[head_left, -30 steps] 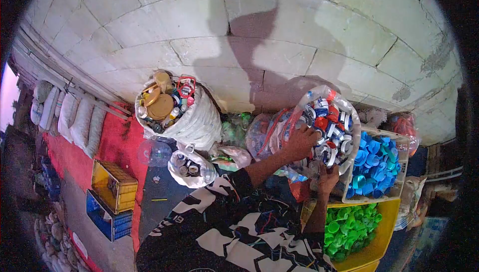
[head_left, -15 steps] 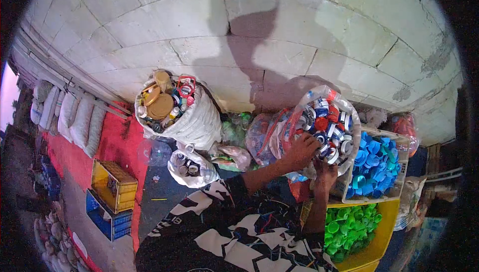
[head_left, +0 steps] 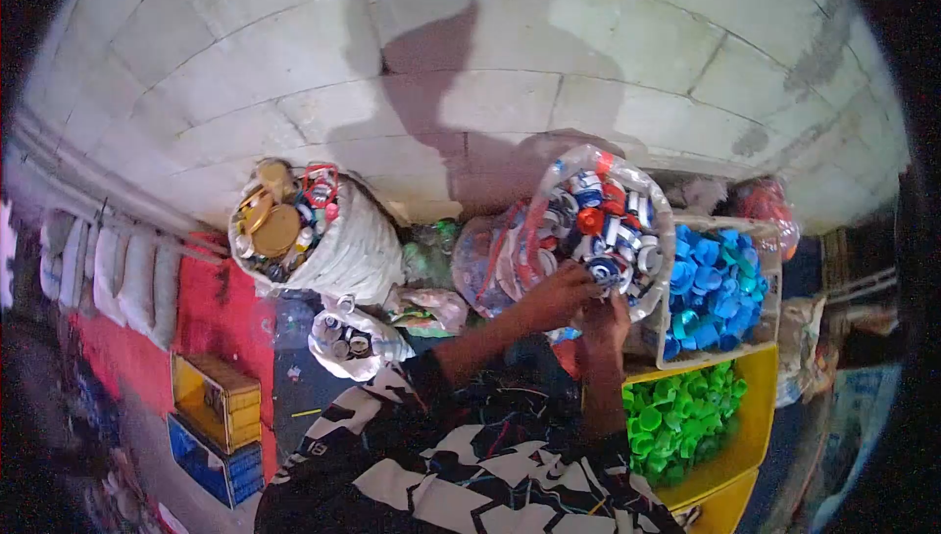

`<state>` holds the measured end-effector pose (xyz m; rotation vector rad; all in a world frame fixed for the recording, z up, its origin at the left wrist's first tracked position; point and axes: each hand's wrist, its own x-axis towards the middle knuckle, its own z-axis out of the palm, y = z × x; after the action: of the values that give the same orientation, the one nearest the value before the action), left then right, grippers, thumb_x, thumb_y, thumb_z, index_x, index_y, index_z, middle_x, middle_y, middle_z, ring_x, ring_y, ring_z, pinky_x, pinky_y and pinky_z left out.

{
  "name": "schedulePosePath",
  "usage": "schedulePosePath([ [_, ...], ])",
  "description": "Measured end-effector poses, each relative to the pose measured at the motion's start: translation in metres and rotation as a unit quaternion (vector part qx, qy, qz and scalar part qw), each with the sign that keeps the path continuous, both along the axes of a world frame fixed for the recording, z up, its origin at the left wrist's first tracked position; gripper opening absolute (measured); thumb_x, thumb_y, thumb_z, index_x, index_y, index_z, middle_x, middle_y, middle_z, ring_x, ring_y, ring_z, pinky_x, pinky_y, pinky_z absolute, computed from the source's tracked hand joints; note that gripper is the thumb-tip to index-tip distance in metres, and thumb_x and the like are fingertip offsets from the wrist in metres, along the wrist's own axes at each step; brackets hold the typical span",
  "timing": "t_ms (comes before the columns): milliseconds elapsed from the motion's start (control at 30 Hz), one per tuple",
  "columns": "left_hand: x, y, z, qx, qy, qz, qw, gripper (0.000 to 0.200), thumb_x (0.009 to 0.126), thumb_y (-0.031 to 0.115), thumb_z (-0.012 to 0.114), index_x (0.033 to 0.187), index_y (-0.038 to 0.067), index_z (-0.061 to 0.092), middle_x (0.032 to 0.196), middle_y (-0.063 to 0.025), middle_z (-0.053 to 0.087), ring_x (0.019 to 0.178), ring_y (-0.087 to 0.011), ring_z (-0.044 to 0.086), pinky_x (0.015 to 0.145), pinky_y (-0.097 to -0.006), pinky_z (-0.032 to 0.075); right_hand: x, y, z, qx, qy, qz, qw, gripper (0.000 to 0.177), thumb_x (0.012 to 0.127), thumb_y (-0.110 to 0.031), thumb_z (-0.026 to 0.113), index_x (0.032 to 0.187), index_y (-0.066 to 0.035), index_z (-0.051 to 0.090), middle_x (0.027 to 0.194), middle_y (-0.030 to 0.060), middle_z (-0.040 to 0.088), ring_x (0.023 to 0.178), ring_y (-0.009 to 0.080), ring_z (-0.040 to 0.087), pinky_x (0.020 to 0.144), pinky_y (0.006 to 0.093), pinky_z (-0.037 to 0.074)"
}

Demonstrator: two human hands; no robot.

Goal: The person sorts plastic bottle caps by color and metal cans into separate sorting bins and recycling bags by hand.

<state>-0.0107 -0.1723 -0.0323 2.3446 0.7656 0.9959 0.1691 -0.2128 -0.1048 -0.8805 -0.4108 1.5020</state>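
My left hand point(head_left: 561, 296) and my right hand point(head_left: 604, 320) meet at the near rim of a clear plastic bag point(head_left: 659, 203), fingers closed and pinched together. At their fingertips is a white-and-blue bottle cap point(head_left: 604, 268), partly hidden by the fingers. Inside the bag lie many loose caps, mostly white and dark blue, with some red caps point(head_left: 590, 220). Right of the bag stands a pale crate point(head_left: 771, 314) with blue caps point(head_left: 714, 289). Below it, a yellow crate point(head_left: 753, 436) holds green caps point(head_left: 681, 421).
To the left stands a white sack point(head_left: 358, 250) with gold lids and mixed caps. A smaller white bag point(head_left: 377, 363) of caps sits in front of it. Yellow point(head_left: 235, 407) and blue point(head_left: 240, 470) crates lie at lower left. A block wall point(head_left: 470, 103) rises behind.
The view has swung slightly, so the bags and crates sit further left. Both hands stay at the bag's near rim and have come closer together.
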Motion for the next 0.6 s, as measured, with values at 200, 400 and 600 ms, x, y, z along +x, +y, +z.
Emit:
schedulePosePath([
  [200, -0.004, 0.001, 0.005, 0.057, -0.007, 0.016, 0.998, 0.042, 0.062, 0.004, 0.066, 0.103, 0.007, 0.061, 0.104, -0.0078, 0.059, 0.096, -0.0295, 0.052, 0.082, -0.0386, 0.045, -0.025, -0.003, 0.059, 0.071, 0.062, -0.02, 0.995, 0.037, 0.089, -0.026, 0.06, 0.117, -0.003, 0.052, 0.107, 0.0099, 0.061, 0.098, 0.0262, 0.06, 0.087, 0.0406, 0.049],
  [400, -0.005, 0.005, 0.005, 0.07, 0.068, 0.007, 0.995, 0.037, 0.066, 0.009, 0.069, 0.102, 0.012, 0.064, 0.098, -0.005, 0.062, 0.096, -0.0295, 0.054, 0.088, -0.0421, 0.044, -0.028, -0.001, 0.057, 0.053, 0.005, -0.045, 0.998, 0.04, 0.088, -0.018, 0.06, 0.124, -0.005, 0.05, 0.108, 0.0074, 0.06, 0.094, 0.0219, 0.06, 0.079, 0.0362, 0.05],
  [600, -0.002, 0.013, 0.004, -0.017, -0.028, 0.001, 0.999, 0.019, 0.073, 0.01, 0.068, 0.091, 0.008, 0.062, 0.088, -0.0068, 0.063, 0.084, -0.0274, 0.056, 0.078, -0.0389, 0.044, -0.022, -0.002, 0.056, 0.024, -0.032, -0.055, 0.998, 0.046, 0.084, -0.017, 0.068, 0.123, -0.003, 0.049, 0.107, 0.0059, 0.06, 0.094, 0.0183, 0.059, 0.08, 0.0335, 0.05],
])
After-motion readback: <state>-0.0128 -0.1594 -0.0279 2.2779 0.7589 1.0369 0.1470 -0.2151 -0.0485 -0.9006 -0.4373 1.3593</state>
